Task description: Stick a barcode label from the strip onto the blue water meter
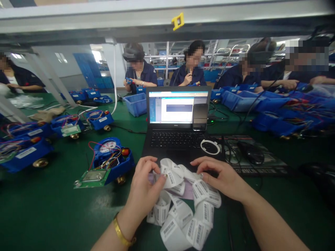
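Observation:
A long curled strip of white barcode labels [187,212] lies bunched on the green table in front of an open laptop [178,122]. My left hand [145,188], with a gold bangle on the wrist, pinches the strip's upper end with fingers curled. My right hand [222,176] rests on the strip from the right, its fingertips pressing down on the labels near the laptop's front edge.
A blue water meter [111,160] with loose wires and a green circuit board lies left of my hands; more meters [23,146] sit farther left. A mouse [250,151] on a pad, a white ring [210,146], a blue bin [136,104]. Several seated workers across the table.

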